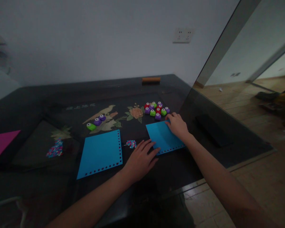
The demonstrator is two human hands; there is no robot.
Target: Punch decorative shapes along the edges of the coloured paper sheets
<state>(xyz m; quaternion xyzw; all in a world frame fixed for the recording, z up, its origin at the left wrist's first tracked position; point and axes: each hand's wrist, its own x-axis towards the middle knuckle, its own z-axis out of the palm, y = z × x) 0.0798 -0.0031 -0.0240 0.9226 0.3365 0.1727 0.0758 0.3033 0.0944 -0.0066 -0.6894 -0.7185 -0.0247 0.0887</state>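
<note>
Two hands on one blue sheet, apart from each other. Left hand: fingers spread, tips at the sheet's left edge. Right hand: fingers bent over the far right corner; whether they pinch the paper, cannot tell. Sheet lies between the hands on the dark table, punched holes along its near edge.

Second blue sheet to the left of the left hand, holes down its right side and near edge. Small bead pile, pink, white and blue, just beyond the left fingers, between the sheets. Another multicoloured heap farther left; pink sheet beyond that.

Cluster of eye-topped pieces, red, green, purple, just beyond the right hand and slightly left. Three more such pieces, one green, two purple, beyond the second sheet. Dark flat object to the right of the right hand. Brown roll well beyond both hands.
</note>
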